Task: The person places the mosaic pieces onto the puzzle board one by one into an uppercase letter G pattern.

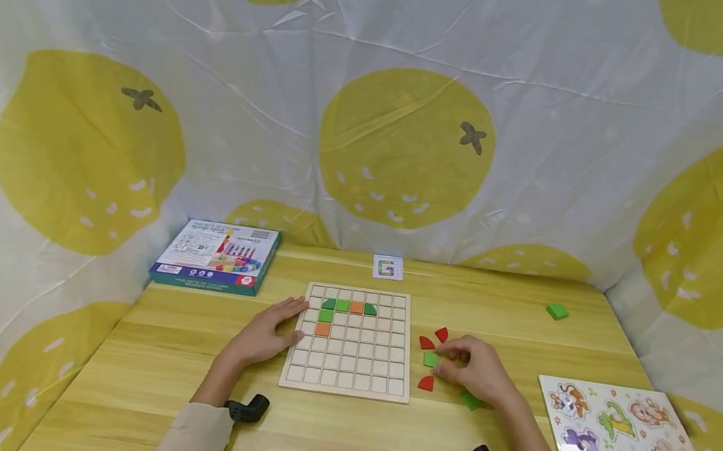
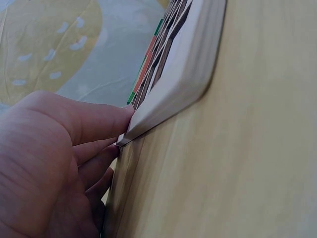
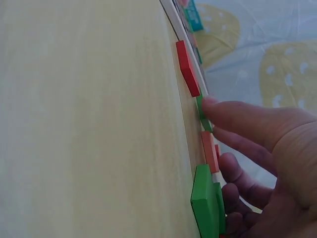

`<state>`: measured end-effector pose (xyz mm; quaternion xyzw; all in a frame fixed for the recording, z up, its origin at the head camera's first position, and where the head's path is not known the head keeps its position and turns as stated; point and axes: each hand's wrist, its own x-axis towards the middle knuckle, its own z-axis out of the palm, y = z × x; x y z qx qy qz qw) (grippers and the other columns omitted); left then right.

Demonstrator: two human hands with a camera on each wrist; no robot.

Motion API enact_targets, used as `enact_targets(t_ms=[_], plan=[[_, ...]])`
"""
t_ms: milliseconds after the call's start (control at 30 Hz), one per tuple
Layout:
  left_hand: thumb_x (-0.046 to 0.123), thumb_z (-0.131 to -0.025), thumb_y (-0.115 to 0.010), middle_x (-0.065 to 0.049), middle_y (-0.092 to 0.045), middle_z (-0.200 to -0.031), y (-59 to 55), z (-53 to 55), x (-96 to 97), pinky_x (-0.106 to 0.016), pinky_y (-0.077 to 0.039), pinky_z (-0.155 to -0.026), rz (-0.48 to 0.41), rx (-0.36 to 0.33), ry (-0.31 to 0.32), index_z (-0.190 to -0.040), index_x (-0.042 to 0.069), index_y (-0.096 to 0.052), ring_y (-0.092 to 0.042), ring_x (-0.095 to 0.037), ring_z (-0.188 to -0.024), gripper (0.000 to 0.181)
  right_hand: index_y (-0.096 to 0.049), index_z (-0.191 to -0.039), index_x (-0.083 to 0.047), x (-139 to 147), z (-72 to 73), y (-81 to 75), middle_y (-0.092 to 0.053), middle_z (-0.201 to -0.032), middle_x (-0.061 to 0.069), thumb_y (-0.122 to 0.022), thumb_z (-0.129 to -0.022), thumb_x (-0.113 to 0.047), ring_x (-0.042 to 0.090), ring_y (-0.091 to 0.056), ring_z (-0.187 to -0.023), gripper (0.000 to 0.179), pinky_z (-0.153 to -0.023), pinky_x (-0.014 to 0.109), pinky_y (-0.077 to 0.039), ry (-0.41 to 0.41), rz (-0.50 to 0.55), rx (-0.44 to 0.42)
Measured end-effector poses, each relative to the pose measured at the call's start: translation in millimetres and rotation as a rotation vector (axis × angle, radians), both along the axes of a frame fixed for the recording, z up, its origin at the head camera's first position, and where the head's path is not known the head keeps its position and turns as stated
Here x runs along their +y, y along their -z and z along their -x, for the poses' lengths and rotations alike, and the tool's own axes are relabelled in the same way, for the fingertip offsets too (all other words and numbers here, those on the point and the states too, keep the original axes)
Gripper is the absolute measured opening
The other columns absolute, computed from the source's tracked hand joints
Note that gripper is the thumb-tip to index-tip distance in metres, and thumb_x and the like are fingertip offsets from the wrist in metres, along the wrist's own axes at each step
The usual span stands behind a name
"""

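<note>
A wooden grid board [image 1: 344,389] lies on the table, with green and orange pieces [image 1: 322,329] set in its upper left cells. My left hand [image 1: 265,334] rests at the board's left edge, its thumb [image 2: 111,121] touching the rim. To the right of the board, my right hand [image 1: 476,367] pinches a green square tile [image 1: 431,360] between thumb and index finger. Red quarter-round pieces [image 1: 426,382] lie around that tile. Other green pieces [image 3: 204,201] and an orange tile [image 3: 210,151] sit under and beside the right hand, partly hidden in the head view.
A small pattern card [image 1: 388,267] lies beyond the board. A boxed set [image 1: 215,256] is at the back left, a green tile [image 1: 557,311] at the back right. An animal picture board [image 1: 632,447] occupies the right front. A lemon-print cloth [image 1: 405,148] hangs behind the table.
</note>
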<state>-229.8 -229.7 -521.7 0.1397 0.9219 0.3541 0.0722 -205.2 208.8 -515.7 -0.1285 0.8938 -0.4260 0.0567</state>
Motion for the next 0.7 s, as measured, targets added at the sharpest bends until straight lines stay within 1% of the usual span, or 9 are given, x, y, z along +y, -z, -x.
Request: enact_targets(t_ms=[200, 500, 700], plan=[[0.026, -0.1, -0.065, -0.007, -0.034, -0.168, -1.7, -1.9, 0.5, -0.066, -0.02, -0.124, -0.006, 0.003, 0.0, -0.159, 0.017, -0.042, -0.022, -0.038, -0.158, 0.064, -0.08, -0.106, -0.013, -1.2, 0.9, 3.0, -0.065, -0.092, 0.002, -0.088, -0.082, -0.018, 0.019, -0.054, -0.086, 0.025, -0.073, 0.024, -0.046, 0.009, -0.009, 0.003], [0.027, -0.1, -0.065, -0.007, -0.034, -0.168, -1.5, -1.8, -0.1, -0.066, -0.02, -0.124, -0.008, 0.003, 0.005, -0.159, 0.017, -0.043, -0.022, -0.038, -0.158, 0.064, -0.081, -0.104, -0.015, -0.8, 3.6, 6.3, -0.064, -0.09, 0.0, -0.087, -0.084, -0.02, 0.018, -0.054, -0.085, 0.022, -0.072, 0.024, -0.046, 0.017, -0.014, -0.007], [0.027, -0.1, -0.065, -0.007, -0.034, -0.169, -3.0, -2.6, 0.8, -0.066, -0.02, -0.124, -0.009, -0.008, -0.005, -0.159, 0.019, -0.043, -0.021, -0.038, -0.159, 0.064, -0.08, -0.106, -0.013, -2.8, 3.8, 2.8, -0.063, -0.088, 0.002, -0.087, -0.083, -0.021, 0.018, -0.053, -0.081, 0.025, -0.068, 0.023, -0.044, 0.062, 0.002, -0.003]])
